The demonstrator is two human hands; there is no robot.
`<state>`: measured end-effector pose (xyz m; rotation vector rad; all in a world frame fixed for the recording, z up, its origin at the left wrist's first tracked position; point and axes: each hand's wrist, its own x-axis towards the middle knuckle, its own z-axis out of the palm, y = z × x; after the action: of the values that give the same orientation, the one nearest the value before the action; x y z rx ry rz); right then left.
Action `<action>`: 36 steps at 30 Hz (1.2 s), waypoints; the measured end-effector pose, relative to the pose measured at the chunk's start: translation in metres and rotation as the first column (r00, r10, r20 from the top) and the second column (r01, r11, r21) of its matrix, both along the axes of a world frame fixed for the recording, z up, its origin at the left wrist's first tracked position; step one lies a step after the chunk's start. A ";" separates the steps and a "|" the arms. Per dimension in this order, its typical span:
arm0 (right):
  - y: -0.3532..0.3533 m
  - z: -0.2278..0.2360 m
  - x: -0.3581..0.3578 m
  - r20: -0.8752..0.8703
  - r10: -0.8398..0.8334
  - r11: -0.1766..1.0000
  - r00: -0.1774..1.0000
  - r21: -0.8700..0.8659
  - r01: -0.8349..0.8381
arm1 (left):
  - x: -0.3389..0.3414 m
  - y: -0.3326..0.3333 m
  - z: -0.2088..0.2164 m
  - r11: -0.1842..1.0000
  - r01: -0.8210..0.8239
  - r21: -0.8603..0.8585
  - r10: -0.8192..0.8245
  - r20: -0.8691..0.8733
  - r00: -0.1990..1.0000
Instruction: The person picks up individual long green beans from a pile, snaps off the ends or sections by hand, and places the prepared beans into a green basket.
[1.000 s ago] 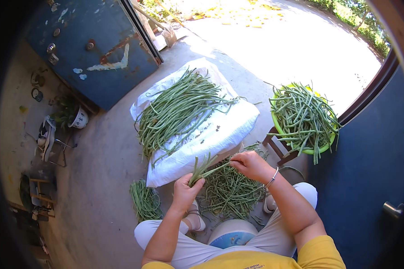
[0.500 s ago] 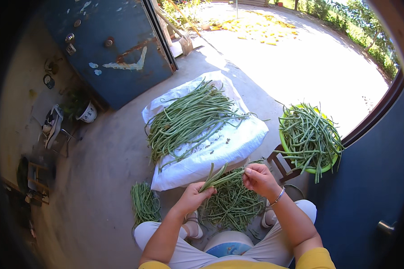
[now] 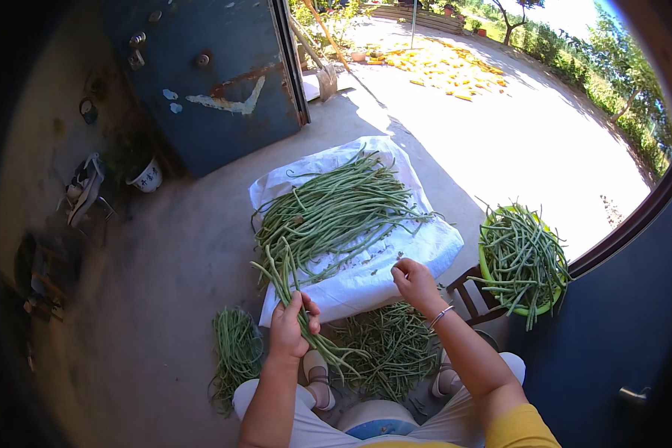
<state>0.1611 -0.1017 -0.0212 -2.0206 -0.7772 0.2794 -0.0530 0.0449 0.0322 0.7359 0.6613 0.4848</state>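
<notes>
My left hand (image 3: 288,330) is wrapped round a small bunch of long green beans (image 3: 325,348), which slants with its upper ends over the white sheet and its lower ends above my left foot. My right hand (image 3: 417,287) hovers by the sheet's near right edge, apart from the bunch. Its thumb and fingers are pressed together, and whatever they hold, if anything, cannot be made out. Ahead, a large heap of long beans (image 3: 336,205) lies on the white sheet (image 3: 377,280), which also carries dark crumbs of debris.
Shorter bean pieces (image 3: 388,347) cover the floor between my feet. At left lies another bundle of long beans (image 3: 235,351). On the right, a lime-green basin (image 3: 485,261) heaped with beans rests on a wooden stool (image 3: 467,295). Dark blue doors (image 3: 201,97) flank the doorway.
My left hand has turned the bunch from nearly level to a steep slant. My right hand has moved up and away from it, towards the sheet. The whole view has shifted slightly.
</notes>
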 end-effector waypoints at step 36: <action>0.186 -0.020 0.077 0.458 0.053 0.945 0.888 -0.311 0.104 | 0.016 0.035 -0.021 0.982 -0.113 -0.151 0.120 0.035 0.992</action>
<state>0.2380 0.0840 -0.0412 -2.4559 -1.0493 -0.1087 -0.0366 0.0794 0.0110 0.5462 0.6940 0.5514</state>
